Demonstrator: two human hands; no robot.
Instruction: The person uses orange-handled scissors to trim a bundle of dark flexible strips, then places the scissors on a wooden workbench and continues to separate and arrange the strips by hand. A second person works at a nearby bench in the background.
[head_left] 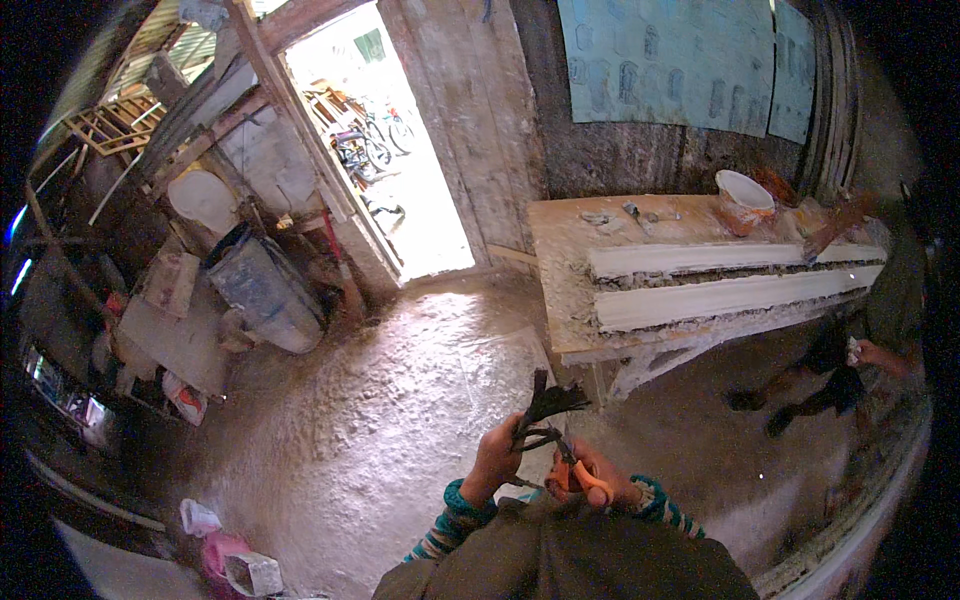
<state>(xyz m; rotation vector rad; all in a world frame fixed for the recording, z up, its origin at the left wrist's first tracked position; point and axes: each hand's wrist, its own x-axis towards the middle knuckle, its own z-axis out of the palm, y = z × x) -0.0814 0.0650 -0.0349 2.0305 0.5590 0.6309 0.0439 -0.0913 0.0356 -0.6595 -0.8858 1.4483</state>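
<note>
My left hand [493, 458] is closed round a bundle of dark strips [550, 402], whose material I cannot make out. The strips stick up past the fingers, and some loop toward the right. Close beside it, my right hand [618, 484] grips a pair of scissors by the orange handles [592, 482]. The blades point up among the lower strips; whether they are apart or closed on a strip is too small to tell. Both hands are held low in front of my body, above the floor.
At the right a workbench [562, 318] bears two long white plaster-like strips [720, 300] and a white bowl [745, 192]. Another person [880, 300] stands by its right end. A blue barrel [262, 290] leans at the left, near a bright doorway [430, 215]. Containers [225, 548] sit lower left.
</note>
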